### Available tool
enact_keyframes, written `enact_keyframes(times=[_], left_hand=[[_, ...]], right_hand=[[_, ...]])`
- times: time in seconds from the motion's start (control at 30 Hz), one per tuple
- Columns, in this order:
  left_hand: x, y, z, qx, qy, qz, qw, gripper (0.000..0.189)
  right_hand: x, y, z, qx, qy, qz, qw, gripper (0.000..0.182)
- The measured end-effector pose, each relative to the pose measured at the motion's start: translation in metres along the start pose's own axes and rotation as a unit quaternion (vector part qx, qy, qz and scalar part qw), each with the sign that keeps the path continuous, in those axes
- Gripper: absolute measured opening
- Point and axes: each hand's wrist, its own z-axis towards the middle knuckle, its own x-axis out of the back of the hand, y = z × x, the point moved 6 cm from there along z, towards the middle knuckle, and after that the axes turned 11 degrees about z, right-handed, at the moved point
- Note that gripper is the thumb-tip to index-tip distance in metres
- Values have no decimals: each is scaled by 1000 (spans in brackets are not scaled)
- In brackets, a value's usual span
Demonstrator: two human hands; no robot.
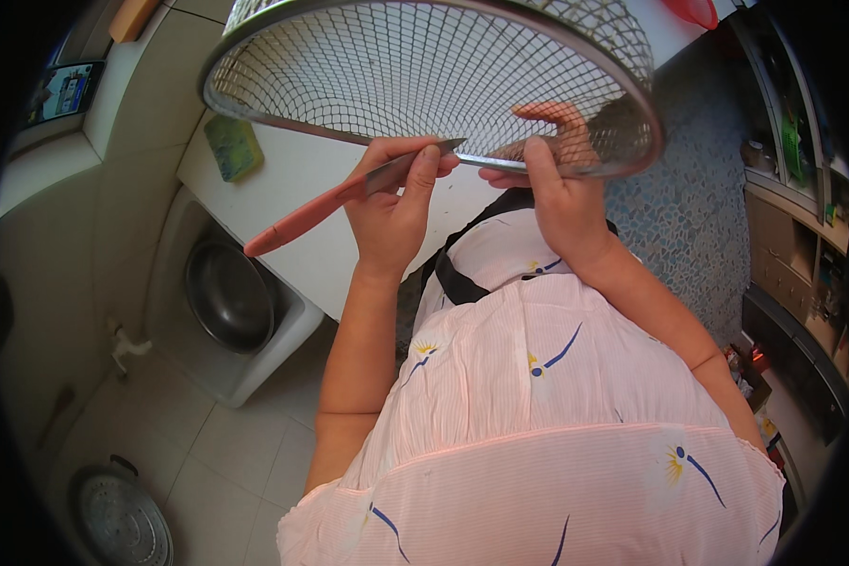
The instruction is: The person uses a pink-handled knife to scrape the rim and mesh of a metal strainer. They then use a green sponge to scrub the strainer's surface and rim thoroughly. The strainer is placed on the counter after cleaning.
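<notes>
In my left hand (396,194) is a knife (301,218) with an orange-pink handle. My thumb and fingers pinch its blade, and the handle sticks out to the lower left. The blade's tip lies at the near rim of a wire mesh basket (396,71). That basket is tilted with its wide mouth facing me. My right hand (573,191) grips the metal rim on the right side, thumb over the edge. Some of the right fingers are partly hidden by the rim and mesh.
A green-yellow sponge (233,147) lies on the white tabletop (297,184). Left of it, a dark metal bowl (230,297) sits in a basin (244,385). A perforated metal steamer pan (124,520) is on the tiled floor. A phone (64,92) leans on the ledge. Shelves (785,233) stand at right.
</notes>
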Motion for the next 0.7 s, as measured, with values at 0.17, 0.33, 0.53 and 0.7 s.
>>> enact_keyframes(times=[0.17,0.33,0.53,0.7], left_hand=[[-2,1,1,5,10,38,999,9],[-1,0,2,9,-1,8,1000,11],[-6,0,3,19,9,15,1000,11],[-9,0,4,32,41,0,999,13]], right_hand=[[0,0,0,-12,4,10,1000,24],[1,0,2,-20,12,32,999,25],[0,0,2,-5,2,12,1000,26],[1,0,3,-7,3,17,1000,26]])
